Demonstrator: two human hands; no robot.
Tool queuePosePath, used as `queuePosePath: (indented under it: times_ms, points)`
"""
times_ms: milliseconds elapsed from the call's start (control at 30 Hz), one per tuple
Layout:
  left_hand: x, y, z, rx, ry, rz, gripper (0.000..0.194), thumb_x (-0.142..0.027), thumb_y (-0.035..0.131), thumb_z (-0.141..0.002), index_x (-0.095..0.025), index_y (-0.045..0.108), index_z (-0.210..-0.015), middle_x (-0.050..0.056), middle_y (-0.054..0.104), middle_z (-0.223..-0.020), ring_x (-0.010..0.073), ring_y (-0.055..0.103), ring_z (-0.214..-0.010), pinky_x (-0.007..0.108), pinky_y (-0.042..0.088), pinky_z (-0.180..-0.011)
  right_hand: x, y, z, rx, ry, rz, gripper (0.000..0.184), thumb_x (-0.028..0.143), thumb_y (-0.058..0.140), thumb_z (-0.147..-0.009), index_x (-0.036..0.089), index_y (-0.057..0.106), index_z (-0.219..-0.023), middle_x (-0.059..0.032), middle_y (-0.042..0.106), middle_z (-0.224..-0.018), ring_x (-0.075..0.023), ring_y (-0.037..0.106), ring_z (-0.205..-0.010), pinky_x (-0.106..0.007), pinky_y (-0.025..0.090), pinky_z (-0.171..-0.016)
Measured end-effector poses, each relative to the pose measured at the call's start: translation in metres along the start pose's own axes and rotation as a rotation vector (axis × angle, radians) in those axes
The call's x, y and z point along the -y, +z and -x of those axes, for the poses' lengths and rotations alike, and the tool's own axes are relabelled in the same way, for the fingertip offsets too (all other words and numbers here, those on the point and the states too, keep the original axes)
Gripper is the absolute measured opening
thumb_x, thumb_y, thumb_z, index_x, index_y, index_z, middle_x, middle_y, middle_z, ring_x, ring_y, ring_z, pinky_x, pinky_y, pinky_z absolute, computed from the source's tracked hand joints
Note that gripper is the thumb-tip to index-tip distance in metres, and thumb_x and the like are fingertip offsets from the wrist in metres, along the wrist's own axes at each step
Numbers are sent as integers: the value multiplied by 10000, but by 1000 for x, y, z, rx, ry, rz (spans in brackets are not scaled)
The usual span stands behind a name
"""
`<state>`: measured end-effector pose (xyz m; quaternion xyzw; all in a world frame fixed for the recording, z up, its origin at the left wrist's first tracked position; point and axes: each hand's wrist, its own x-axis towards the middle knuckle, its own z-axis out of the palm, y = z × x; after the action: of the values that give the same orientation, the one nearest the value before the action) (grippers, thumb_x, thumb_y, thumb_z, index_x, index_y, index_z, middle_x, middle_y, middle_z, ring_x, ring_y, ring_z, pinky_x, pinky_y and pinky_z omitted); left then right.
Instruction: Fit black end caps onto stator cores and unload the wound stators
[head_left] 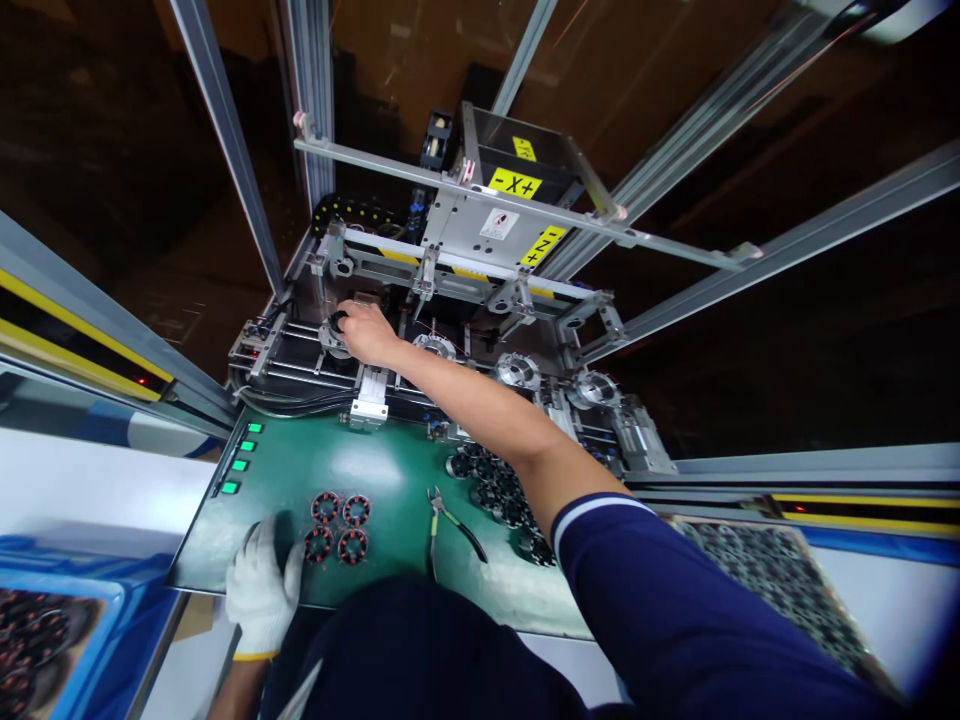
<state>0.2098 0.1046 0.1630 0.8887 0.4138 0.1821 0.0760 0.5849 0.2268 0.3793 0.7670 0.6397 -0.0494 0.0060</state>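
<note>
My right hand (366, 334), bare, reaches across to the leftmost round metal fixture of the machine. Its fingers close on a dark round part (337, 322) at that fixture; the palm hides much of the part. My left hand (261, 582), in a white knitted glove, rests on the near left edge of the green work surface (367, 465) with its fingers stretched out and nothing visible in it. Just right of it lie several copper-wound motor stators, one of them (353, 546) at the near right of the group.
Diagonal cutters (450, 530) lie on the green surface beside a pile of dark stators (495, 485). More round fixtures (517, 370) line the machine. Green-lit buttons (239, 465) stand at left. A blue bin (112, 600) holds stators; a parts tray (780, 580) is at right.
</note>
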Motion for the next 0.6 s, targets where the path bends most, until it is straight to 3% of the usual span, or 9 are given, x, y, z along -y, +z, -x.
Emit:
queuePosePath:
  times_ms: [300,433,533,600]
  points:
    - [-3,-4,0,21,-18,-13,572,-467,475,-997,-87,474,-1424,200,655,-1258,356,633,-1119,448,497,-857,5,-4,-7,57,43,17,275,128,482,-951,95,716,-1092,-168,578,-1409,-287,581,-1187,-455,471,-1037]
    - [-3,-7,-1,26,-12,-1,539,-465,464,-1001,-94,500,-1390,187,661,-1247,358,616,-1160,451,500,-869,6,0,3,56,21,25,326,81,438,-945,57,700,-1137,-194,496,-1517,-362,388,-1437,-530,427,-1103]
    - [-3,-8,-1,13,-8,3,538,-476,460,-1001,-90,513,-1371,187,665,-1236,357,616,-1155,457,503,-882,6,11,18,47,-26,26,404,39,374,-950,45,644,-1251,-186,428,-1584,-343,234,-1541,-555,350,-1173]
    - [-4,-7,-1,10,-15,-3,537,-484,454,-1003,-97,514,-1371,185,667,-1235,357,616,-1156,459,504,-875,5,19,25,40,-36,15,450,26,348,-959,52,591,-1337,-183,403,-1602,-319,233,-1551,-550,301,-1209]
